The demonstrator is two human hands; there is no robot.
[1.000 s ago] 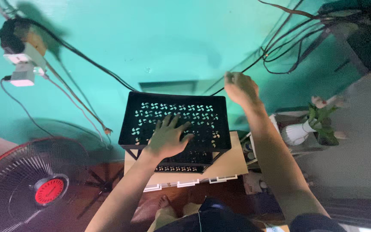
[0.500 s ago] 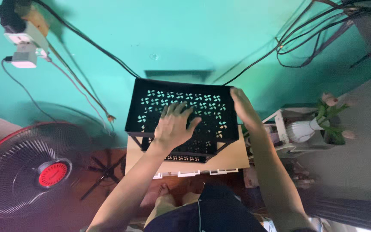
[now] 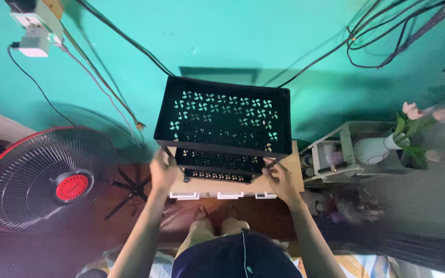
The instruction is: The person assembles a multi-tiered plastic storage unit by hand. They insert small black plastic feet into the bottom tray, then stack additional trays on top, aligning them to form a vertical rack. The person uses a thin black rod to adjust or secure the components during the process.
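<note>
A black tiered rack [image 3: 222,116] with perforated plastic shelves stands against the teal wall on a pale wooden base [image 3: 289,177]. My left hand [image 3: 162,171] closes around the rack's front left leg just under the top shelf. At the front right leg, my right hand [image 3: 280,180] grips the thin black post at about the same height. Two lower shelves show beneath the top one.
A red-rimmed standing fan [image 3: 47,177] is at the left. A small white shelf [image 3: 336,154] with a white vase of pink flowers [image 3: 387,146] stands at the right. Cables [image 3: 114,67] and a wall socket [image 3: 32,38] hang on the wall. My bare feet [image 3: 217,226] stand below the rack.
My left hand left the top shelf and moved down to the front left leg. My right hand dropped from the wall to the rack's right edge, then to the front right leg.
</note>
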